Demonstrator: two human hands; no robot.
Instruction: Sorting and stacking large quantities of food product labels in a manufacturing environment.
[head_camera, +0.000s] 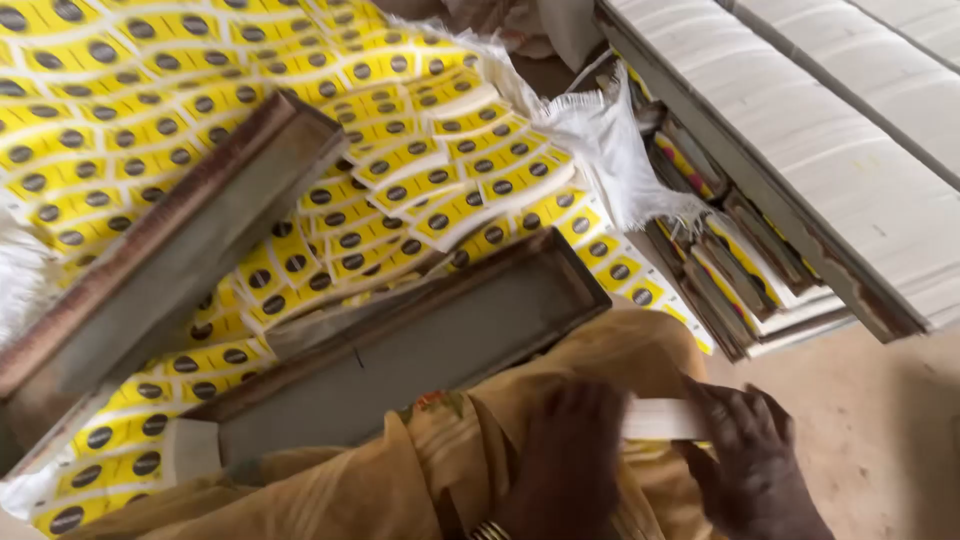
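Note:
My left hand (562, 460) and my right hand (752, 462) meet low in the view, over my lap in tan cloth (420, 470). Between them they hold a thin stack of white paper strips (658, 418), each hand gripping one end. The left hand is blurred, with a bangle at its wrist. Just above my lap lies a long dark metal tray (420, 345), with nothing visible in it.
A second rusty metal tray (170, 240) leans at the left. Beneath both trays spreads a heap of yellow labels with dark ovals (120, 110) on a white frayed sack (610, 150). At the right, stacked label bundles (740, 270) sit under white paper stacks (830, 130).

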